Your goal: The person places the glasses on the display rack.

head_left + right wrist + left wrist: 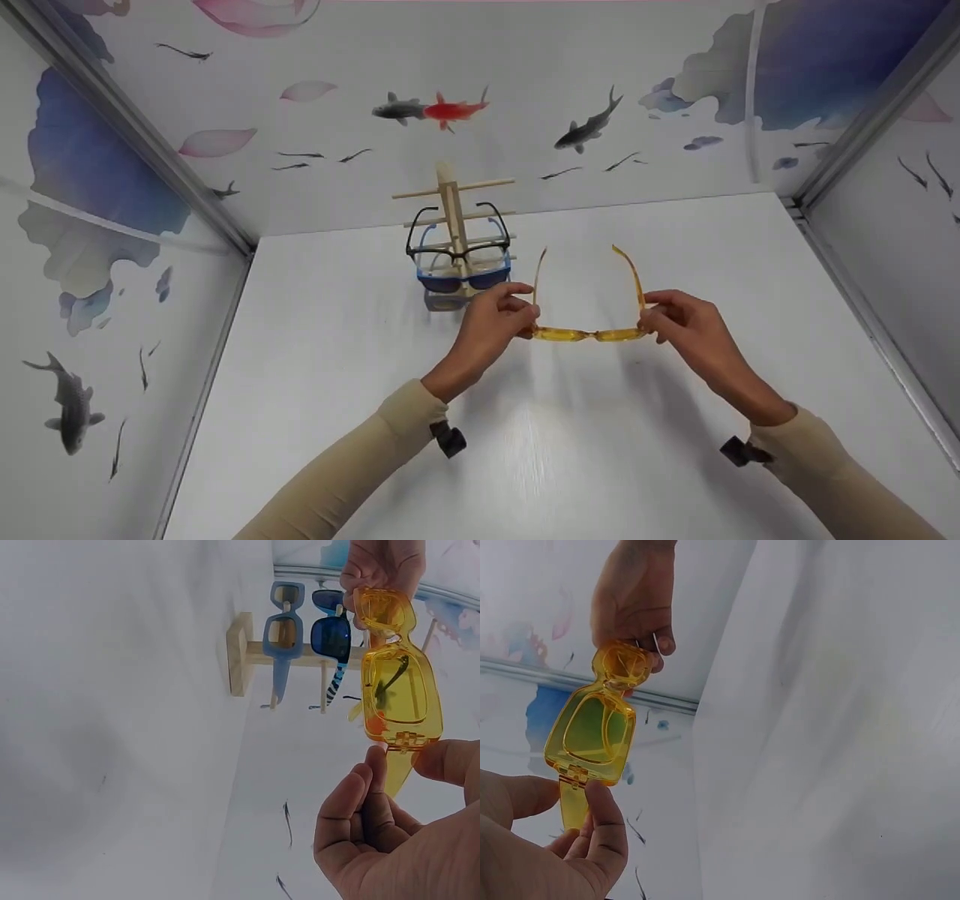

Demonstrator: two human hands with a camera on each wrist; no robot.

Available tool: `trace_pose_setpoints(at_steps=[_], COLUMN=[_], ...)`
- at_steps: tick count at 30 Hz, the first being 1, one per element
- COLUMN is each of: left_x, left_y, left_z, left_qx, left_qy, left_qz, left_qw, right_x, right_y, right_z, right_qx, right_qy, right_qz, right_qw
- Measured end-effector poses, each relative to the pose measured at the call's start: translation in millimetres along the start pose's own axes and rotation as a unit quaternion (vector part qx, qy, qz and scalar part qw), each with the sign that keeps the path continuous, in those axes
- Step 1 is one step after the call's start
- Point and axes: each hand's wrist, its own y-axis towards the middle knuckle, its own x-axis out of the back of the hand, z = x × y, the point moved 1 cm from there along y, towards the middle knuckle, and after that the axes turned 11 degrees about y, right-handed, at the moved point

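Note:
Yellow see-through sunglasses (589, 334) are held up between both hands, temples unfolded and pointing away toward the back wall. My left hand (493, 315) pinches the left temple close to its hinge. On the other side, my right hand (686, 322) pinches the right temple near the hinge, thumb and fingers on either face of it. In the right wrist view the yellow lens (401, 690) and hinge show clearly above those fingers. Just beyond my left hand stands a wooden glasses rack (452, 202) bearing several pairs, among them black-framed glasses (457, 255) and blue sunglasses (442, 285).
The rack's top peg (487, 184) carries no glasses. A light blue pair (283, 634) hangs lowest, near the wooden base (240, 652). White panels with painted fish and petals enclose the white table (315, 390) at the back and both sides.

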Motion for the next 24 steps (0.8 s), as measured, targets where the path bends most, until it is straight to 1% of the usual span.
trace_pose_setpoints(at_steps=[9, 18, 24], left_x=[10.7, 19.2, 24.4], left_y=[-3.0, -5.9, -7.6], left_z=[-10.4, -18.9, -27.3], left_qx=[-0.016, -0.018, -0.031], left_qy=[-0.006, -0.008, -0.012], left_qz=[0.004, -0.001, -0.001], left_qw=[0.9998, 0.9998, 0.9994], right_x=[-2.1, -3.5, -3.3], right_y=[-1.1, 0.3, 1.2], right_z=[13.7, 26.8, 35.7], right_qx=[0.016, 0.018, 0.027], right_qy=[0.003, -0.003, 0.004], right_qz=[0.002, 0.001, -0.004], right_qw=[0.9999, 0.9998, 0.9996])
